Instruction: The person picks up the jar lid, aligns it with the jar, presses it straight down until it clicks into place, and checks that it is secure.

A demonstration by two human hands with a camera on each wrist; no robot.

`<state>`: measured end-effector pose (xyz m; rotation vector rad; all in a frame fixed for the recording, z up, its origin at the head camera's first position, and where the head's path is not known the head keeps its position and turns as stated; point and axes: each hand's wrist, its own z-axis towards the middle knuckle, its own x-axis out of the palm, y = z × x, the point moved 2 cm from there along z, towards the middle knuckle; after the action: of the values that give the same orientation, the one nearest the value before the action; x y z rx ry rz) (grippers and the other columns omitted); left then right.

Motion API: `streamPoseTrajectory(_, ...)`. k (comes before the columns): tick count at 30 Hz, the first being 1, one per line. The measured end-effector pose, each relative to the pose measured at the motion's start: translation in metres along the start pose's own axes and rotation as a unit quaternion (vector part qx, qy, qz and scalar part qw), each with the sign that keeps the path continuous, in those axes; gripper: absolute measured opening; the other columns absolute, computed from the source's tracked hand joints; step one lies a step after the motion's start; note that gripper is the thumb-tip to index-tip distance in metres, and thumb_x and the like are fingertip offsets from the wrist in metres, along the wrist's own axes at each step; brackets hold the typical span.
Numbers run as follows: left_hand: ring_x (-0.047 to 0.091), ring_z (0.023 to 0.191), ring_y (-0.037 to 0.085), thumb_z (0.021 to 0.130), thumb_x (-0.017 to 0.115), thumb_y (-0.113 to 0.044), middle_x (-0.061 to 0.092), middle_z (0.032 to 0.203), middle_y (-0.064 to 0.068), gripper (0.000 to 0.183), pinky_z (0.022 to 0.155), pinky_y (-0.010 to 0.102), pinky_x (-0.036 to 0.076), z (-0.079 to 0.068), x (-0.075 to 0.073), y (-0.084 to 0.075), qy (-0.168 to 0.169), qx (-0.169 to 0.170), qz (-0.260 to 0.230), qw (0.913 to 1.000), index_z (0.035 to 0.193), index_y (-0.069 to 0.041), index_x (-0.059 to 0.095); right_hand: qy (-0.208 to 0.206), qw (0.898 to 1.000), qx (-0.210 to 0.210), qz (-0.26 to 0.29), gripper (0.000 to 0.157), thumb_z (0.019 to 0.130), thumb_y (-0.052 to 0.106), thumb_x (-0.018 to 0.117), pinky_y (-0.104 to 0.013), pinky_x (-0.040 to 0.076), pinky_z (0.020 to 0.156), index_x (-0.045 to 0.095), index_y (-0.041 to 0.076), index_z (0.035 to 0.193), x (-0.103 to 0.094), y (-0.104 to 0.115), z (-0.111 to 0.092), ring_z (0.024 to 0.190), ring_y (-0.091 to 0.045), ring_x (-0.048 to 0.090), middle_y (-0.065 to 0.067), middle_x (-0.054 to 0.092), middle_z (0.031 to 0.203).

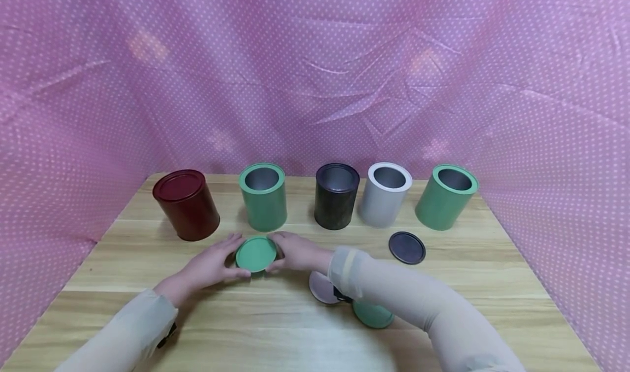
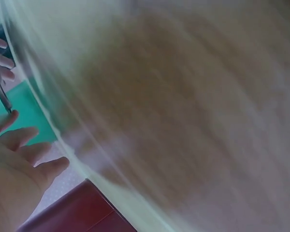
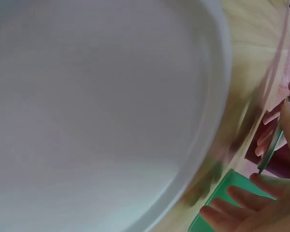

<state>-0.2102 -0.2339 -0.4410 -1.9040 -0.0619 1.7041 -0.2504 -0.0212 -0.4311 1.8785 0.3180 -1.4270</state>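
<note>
Backdrop (image 1: pixel 315 60): pink dotted cloth.
Lid (image 1: pixel 256 254): green, between hands above table (image 1: pixel 221 333), near left green can (image 1: pixel 266 210).
Left hand (image 1: pixel 213 263): fingers hold its left rim.
Right hand (image 1: pixel 297 251): fingers hold its right rim.

A pink cloth (image 1: pixel 305 76) with pale dots is hanging behind the table (image 1: pixel 221 328) and along both its sides, creasing near the middle and showing a few faint peach patches. The table is spreading out in light wood, its streaky grain running sideways. Soft light is gleaming on its near part.
</note>
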Motion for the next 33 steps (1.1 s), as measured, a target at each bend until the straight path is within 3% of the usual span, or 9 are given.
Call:
streamPoseTrajectory(7, 0.028, 0.141, 0.045, 0.078, 0.078, -0.044, 0.031, 0.153, 0.026, 0.089, 0.109, 0.063, 0.031, -0.003, -0.005, -0.006, -0.042, 0.014, -0.034, 0.9984, 0.146, -0.002, 0.039, -0.032, 0.998, -0.03, 0.051, 0.081, 0.084, 0.039, 0.075, -0.032, 0.038, 0.111, 0.038, 0.007, 0.148, -0.008, -0.002, -0.005, 0.133, -0.021, 0.047, -0.01, 0.049, 0.144)
streamPoseTrajectory(15, 0.028, 0.142, 0.043, 0.079, 0.08, -0.032, 0.034, 0.153, 0.022, 0.088, 0.11, 0.063, 0.028, -0.003, -0.015, -0.013, -0.061, 0.016, -0.104, 0.9926, 0.149, -0.003, 0.035, -0.058, 0.989, -0.053, 0.127, 0.08, 0.084, 0.033, 0.075, -0.035, 0.034, 0.115, 0.035, 0.009, 0.15, -0.017, -0.002, -0.01, 0.138, -0.021, 0.042, -0.007, 0.045, 0.149)
streamPoseTrajectory(20, 0.027, 0.143, 0.043, 0.078, 0.079, -0.039, 0.032, 0.155, 0.02, 0.089, 0.11, 0.064, 0.028, -0.004, -0.023, -0.015, -0.071, 0.005, -0.132, 0.9887, 0.15, -0.009, 0.035, -0.08, 0.978, -0.059, 0.181, 0.08, 0.085, 0.031, 0.075, -0.038, 0.032, 0.116, 0.033, 0.014, 0.151, -0.022, -0.002, -0.013, 0.14, -0.021, 0.04, -0.006, 0.041, 0.152)
streamPoseTrajectory(27, 0.027, 0.143, 0.043, 0.078, 0.08, -0.037, 0.03, 0.156, 0.019, 0.087, 0.11, 0.065, 0.026, -0.004, -0.035, -0.023, -0.092, 0.0, -0.151, 0.9842, 0.15, -0.012, 0.036, -0.109, 0.971, -0.055, 0.204, 0.08, 0.085, 0.032, 0.074, -0.042, 0.031, 0.116, 0.032, 0.017, 0.152, -0.03, 0.001, -0.02, 0.142, -0.023, 0.035, -0.005, 0.038, 0.154)
streamPoseTrajectory(33, 0.025, 0.144, 0.041, 0.078, 0.08, -0.035, 0.029, 0.157, 0.016, 0.087, 0.11, 0.066, 0.025, -0.004, -0.041, -0.031, -0.1, -0.004, -0.165, 0.9811, 0.151, -0.017, 0.035, -0.139, 0.966, -0.069, 0.208, 0.08, 0.084, 0.028, 0.076, -0.045, 0.03, 0.116, 0.034, 0.014, 0.151, -0.037, 0.003, -0.022, 0.142, -0.026, 0.035, -0.008, 0.039, 0.153)
